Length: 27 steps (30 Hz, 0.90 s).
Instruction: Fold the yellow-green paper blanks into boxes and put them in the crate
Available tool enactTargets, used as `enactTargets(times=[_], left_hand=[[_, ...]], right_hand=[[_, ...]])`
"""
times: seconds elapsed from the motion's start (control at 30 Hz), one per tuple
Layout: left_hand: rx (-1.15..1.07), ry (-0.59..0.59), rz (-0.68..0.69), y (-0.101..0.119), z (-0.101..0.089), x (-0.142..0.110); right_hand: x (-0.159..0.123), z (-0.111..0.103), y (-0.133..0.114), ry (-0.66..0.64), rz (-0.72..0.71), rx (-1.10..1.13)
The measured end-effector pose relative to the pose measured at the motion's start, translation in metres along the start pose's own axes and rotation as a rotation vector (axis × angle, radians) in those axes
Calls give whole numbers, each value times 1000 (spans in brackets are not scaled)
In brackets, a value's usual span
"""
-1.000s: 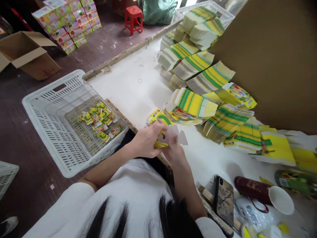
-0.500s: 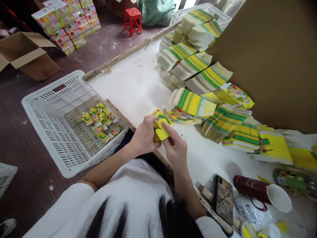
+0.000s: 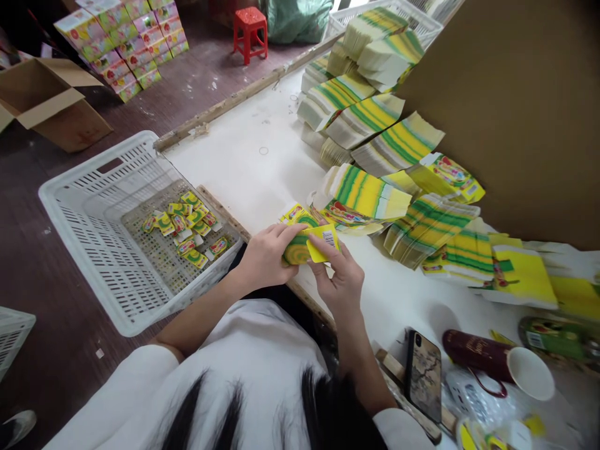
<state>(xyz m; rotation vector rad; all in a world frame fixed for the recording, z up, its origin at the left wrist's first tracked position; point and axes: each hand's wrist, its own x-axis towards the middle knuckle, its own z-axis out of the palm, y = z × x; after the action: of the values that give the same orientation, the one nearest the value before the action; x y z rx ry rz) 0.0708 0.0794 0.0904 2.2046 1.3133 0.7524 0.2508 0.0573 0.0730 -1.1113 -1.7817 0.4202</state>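
Observation:
Both hands meet over the near edge of the table around a small yellow-and-green printed carton (image 3: pixel 297 251). My left hand (image 3: pixel 268 257) is closed round its left part, covering much of it. My right hand (image 3: pixel 341 275) pinches the carton's right end, where a yellow flap with a barcode shows between thumb and fingers. Just beyond the hands, a piece of the same printed card (image 3: pixel 295 212) lies on the white tabletop (image 3: pixel 229 169). Beside it stands a fanned stack of flat cartons (image 3: pixel 360 194). Several small cartons (image 3: pixel 180 224) lie in the white plastic basket (image 3: pixel 79 206) on my left.
More carton stacks (image 3: pixel 375 125) line the right side before a brown board (image 3: pixel 515 125). Near my right arm lie a phone (image 3: pixel 424 375) and a dark red mug (image 3: pixel 478 356) on its side. An open cardboard box (image 3: pixel 65 119) and a red stool (image 3: pixel 250 34) stand on the floor.
The carton has turned in my hands, and its barcode flap now shows at the right. My right hand has shifted slightly right, and my left hand a little left.

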Motion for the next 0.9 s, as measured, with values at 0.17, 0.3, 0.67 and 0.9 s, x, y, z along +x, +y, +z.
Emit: enactTargets(times=[0.17,0.3,0.67,0.9], left_hand=[[49,-42,-5,1,-2,2],[68,-56,-13,2,-4,3],[47,-48,-13,4,-6,3],[46,-52,7,5,-5,3]], right_hand=[[-3,4,4,-6,27,47],[-5,5,4,-10,34,61],[-8,4,2,-25,36,-20],[-10,3,0,-23,81,12]])
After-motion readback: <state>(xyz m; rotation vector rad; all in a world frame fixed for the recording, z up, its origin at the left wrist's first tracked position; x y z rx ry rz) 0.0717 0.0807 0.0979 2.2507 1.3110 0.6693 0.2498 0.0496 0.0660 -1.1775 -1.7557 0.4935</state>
